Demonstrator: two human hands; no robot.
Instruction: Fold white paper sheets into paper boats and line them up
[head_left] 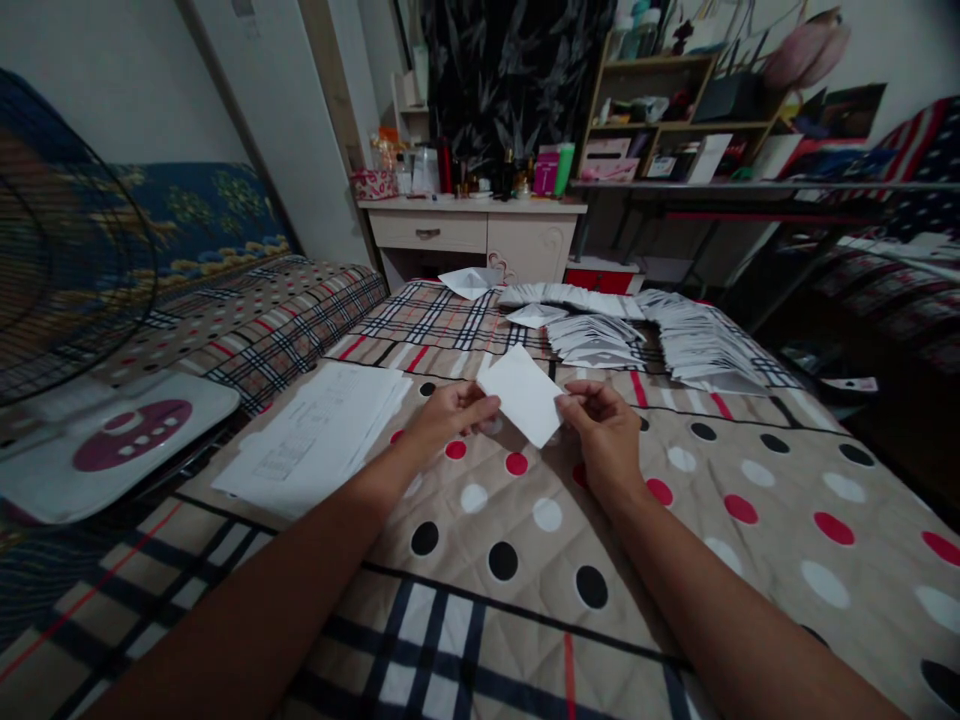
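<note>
A small white folded paper (523, 395) is held up between both hands, just above the dotted bedspread (547, 570). My left hand (452, 412) pinches its left corner between thumb and fingers. On the opposite corner, my right hand (602, 425) has its thumb and forefinger closed. To the left lies a stack of printed sheets (315, 430). Beyond the hands sit fanned piles of folded papers, one in the middle (596, 342) and a longer one at the right (701, 340). A paper boat shape (470, 281) rests near the bed's far edge.
At the left stands a fan (60, 240) with a white and purple base (135, 435). Past the bed are a white dresser (427, 232) with bottles and boxes on top, and a desk with a wooden shelf (660, 62) at the right.
</note>
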